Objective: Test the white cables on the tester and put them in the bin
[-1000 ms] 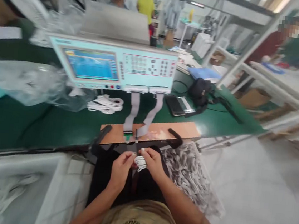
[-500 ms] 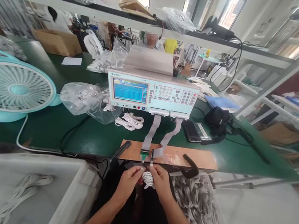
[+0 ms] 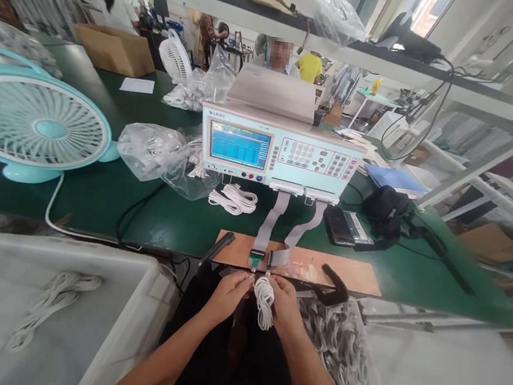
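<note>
Hands (image 3: 229, 294) pinched closed hold a coiled white cable (image 3: 264, 304) by its ends.

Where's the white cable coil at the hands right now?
In the head view, the white cable coil is below and slightly right of centre, between the left hand and the right hand, just in front of the brown board.
</note>
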`<state>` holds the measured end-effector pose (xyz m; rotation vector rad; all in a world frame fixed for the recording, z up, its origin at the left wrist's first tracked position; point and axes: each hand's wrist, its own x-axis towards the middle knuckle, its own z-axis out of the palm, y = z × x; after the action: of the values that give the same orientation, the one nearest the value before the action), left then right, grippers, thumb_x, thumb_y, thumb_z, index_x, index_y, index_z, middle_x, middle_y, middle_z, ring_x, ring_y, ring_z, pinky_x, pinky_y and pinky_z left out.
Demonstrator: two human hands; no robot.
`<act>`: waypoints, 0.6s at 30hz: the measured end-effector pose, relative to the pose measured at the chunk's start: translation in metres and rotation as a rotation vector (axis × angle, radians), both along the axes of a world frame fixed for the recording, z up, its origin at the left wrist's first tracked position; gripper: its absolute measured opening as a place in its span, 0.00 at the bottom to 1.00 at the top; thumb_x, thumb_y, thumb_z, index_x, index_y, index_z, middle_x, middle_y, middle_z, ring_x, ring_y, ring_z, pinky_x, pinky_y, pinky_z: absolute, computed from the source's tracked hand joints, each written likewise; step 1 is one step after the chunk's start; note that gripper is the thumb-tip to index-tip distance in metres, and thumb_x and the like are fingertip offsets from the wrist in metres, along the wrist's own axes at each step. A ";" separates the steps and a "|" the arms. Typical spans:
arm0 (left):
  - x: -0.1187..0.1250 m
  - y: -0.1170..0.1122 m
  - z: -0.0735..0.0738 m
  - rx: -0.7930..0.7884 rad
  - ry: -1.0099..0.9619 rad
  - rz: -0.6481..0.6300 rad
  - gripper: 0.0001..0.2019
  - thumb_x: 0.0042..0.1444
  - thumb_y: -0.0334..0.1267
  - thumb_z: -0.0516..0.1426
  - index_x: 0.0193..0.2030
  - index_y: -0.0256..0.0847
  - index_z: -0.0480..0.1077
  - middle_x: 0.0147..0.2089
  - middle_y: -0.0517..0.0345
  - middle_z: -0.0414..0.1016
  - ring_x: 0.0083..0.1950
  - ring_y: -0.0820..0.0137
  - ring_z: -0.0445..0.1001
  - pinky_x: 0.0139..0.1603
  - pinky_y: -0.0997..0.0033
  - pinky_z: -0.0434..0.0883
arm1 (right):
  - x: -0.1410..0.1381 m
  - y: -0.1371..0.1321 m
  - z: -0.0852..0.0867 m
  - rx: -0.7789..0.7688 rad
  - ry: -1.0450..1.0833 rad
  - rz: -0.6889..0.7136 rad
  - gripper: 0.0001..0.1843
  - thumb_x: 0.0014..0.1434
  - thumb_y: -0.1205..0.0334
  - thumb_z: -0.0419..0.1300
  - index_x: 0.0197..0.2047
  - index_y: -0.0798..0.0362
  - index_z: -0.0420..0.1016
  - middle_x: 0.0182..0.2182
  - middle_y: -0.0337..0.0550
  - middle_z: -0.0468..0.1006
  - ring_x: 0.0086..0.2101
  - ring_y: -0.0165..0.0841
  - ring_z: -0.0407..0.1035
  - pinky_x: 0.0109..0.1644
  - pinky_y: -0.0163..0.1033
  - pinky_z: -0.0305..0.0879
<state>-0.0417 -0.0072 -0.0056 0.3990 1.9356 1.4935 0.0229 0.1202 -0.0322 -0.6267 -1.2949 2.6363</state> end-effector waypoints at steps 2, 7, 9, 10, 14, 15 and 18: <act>0.000 0.002 -0.006 0.024 0.014 0.041 0.17 0.58 0.47 0.49 0.30 0.33 0.67 0.32 0.53 0.67 0.33 0.72 0.66 0.34 0.75 0.66 | 0.000 0.000 0.001 -0.027 0.012 0.004 0.25 0.49 0.45 0.75 0.27 0.59 0.73 0.22 0.44 0.62 0.22 0.34 0.55 0.24 0.29 0.55; 0.007 0.007 -0.020 0.036 0.073 0.168 0.19 0.58 0.47 0.50 0.27 0.32 0.65 0.27 0.54 0.65 0.31 0.72 0.65 0.34 0.75 0.64 | 0.000 0.003 0.001 0.005 0.029 0.009 0.23 0.51 0.47 0.75 0.30 0.60 0.76 0.24 0.47 0.65 0.22 0.33 0.56 0.25 0.28 0.54; 0.011 0.009 -0.019 0.020 0.100 0.226 0.20 0.58 0.47 0.50 0.25 0.31 0.65 0.26 0.55 0.65 0.30 0.73 0.64 0.33 0.75 0.62 | 0.000 0.004 0.000 0.017 0.015 0.014 0.23 0.51 0.47 0.75 0.32 0.60 0.77 0.26 0.49 0.67 0.24 0.34 0.58 0.27 0.29 0.56; 0.012 0.010 -0.018 0.019 0.100 0.257 0.20 0.58 0.47 0.50 0.24 0.31 0.65 0.25 0.55 0.65 0.29 0.73 0.63 0.32 0.75 0.61 | 0.000 0.005 0.000 0.016 0.013 0.014 0.24 0.51 0.46 0.75 0.33 0.60 0.78 0.26 0.50 0.67 0.25 0.35 0.58 0.27 0.29 0.57; 0.017 0.016 -0.018 0.048 0.062 0.321 0.20 0.58 0.49 0.51 0.27 0.32 0.67 0.27 0.55 0.67 0.31 0.73 0.66 0.35 0.75 0.62 | 0.000 0.004 0.003 -0.023 0.028 0.026 0.23 0.51 0.47 0.75 0.34 0.60 0.78 0.26 0.49 0.67 0.24 0.34 0.58 0.27 0.28 0.56; 0.017 0.018 -0.020 0.052 0.063 0.324 0.20 0.58 0.49 0.51 0.27 0.32 0.68 0.27 0.55 0.68 0.31 0.73 0.66 0.35 0.75 0.62 | 0.000 0.004 0.005 -0.033 0.039 0.027 0.22 0.52 0.48 0.75 0.33 0.59 0.78 0.25 0.48 0.67 0.23 0.34 0.58 0.26 0.28 0.56; 0.017 0.023 -0.027 0.038 0.069 0.330 0.22 0.58 0.50 0.50 0.26 0.31 0.68 0.26 0.55 0.67 0.30 0.73 0.65 0.34 0.75 0.62 | 0.000 0.004 0.009 -0.052 0.051 0.039 0.20 0.53 0.49 0.75 0.34 0.58 0.78 0.26 0.46 0.66 0.24 0.33 0.58 0.26 0.27 0.56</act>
<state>-0.0249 0.0157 -0.0330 0.1520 2.1066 1.7447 0.0225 0.1238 -0.0233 -0.5422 -1.2408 2.7064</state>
